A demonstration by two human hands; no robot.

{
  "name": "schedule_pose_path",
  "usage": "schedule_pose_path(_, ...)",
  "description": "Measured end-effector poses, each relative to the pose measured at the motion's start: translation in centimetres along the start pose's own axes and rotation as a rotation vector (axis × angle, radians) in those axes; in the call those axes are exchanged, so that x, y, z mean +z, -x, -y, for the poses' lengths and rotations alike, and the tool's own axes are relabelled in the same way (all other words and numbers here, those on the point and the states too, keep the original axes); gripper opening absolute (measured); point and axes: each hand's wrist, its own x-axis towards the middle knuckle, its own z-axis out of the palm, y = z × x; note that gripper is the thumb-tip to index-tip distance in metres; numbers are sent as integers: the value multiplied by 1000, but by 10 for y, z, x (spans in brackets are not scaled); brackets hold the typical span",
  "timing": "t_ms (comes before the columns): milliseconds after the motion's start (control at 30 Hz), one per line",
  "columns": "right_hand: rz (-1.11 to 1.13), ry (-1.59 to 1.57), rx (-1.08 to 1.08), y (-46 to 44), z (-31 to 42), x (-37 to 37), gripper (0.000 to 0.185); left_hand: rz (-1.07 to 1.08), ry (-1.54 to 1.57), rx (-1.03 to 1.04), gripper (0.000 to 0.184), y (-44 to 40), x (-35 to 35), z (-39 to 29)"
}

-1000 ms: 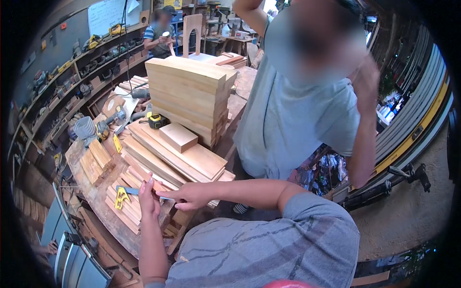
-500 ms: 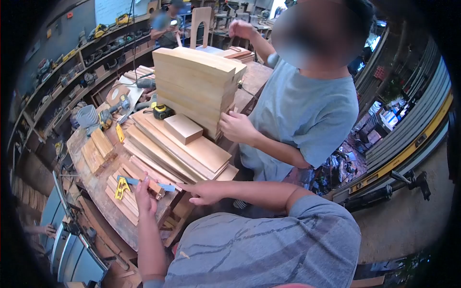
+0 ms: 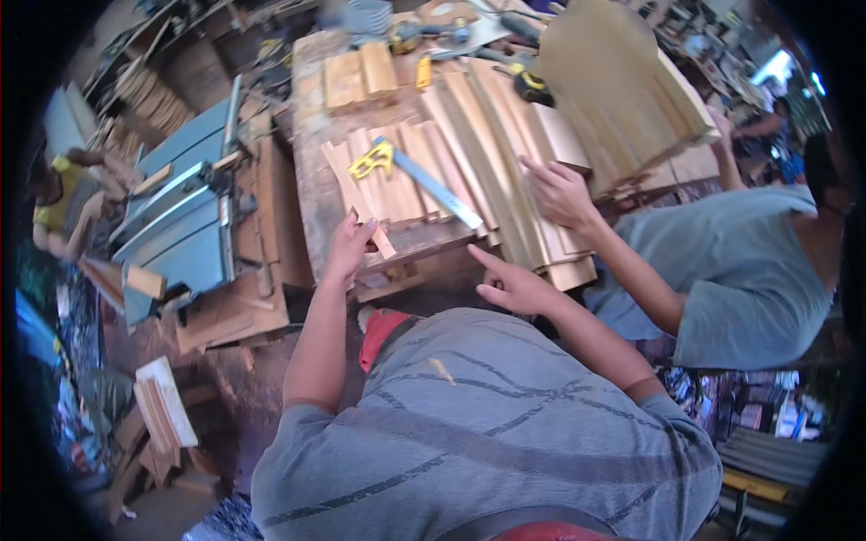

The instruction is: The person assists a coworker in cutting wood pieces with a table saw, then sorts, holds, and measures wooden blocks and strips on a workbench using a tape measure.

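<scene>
My left hand (image 3: 347, 248) is closed on the near end of a thin wood strip (image 3: 353, 194) at the workbench's near edge. The yellow-handled square (image 3: 373, 160) lies over a row of short wood pieces (image 3: 415, 171), its metal blade slanting toward the bench's near edge. Just off that edge, my right hand (image 3: 514, 284) holds nothing; its index finger points toward the blade's tip and the other fingers are curled. Long boards (image 3: 492, 171) lie to the right of the square, with a co-worker's hand (image 3: 559, 192) over them.
A large stack of thick wood panels (image 3: 613, 108) stands at the back right, beside a tape measure (image 3: 530, 87). The co-worker (image 3: 722, 270) leans in from the right. At left are a table saw (image 3: 180, 207) and another person (image 3: 68, 198). Drills lie at the bench's far side.
The view has swung down and left. The square now lies on the short pieces, away from my left hand. The co-worker's hand has come over the long boards.
</scene>
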Motion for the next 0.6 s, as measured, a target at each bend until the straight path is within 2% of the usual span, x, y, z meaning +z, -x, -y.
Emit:
schedule_pose_path(100,59,-41,10,-15,8,7,75,-103,-95,-62,23,9,-44,2)
schedule_pose_path(233,71,-80,-6,-50,13,30,72,-106,-190,-142,26,-5,-81,6)
schedule_pose_path(333,95,-91,47,-83,32,42,71,14,-197,-160,31,-37,-89,11)
schedule_pose_path(400,89,-89,31,-105,37,50,70,36,-309,-225,29,-51,-76,-11)
schedule_pose_path(467,97,-92,2,-126,45,59,69,70,-289,-202,30,-86,-81,21)
schedule_pose_path(533,33,-103,63,-143,56,63,69,33,-632,-141,35,-94,-76,18)
schedule_pose_path(600,9,-116,71,-158,62,69,68,2,-799,-86,44,-91,-73,3)
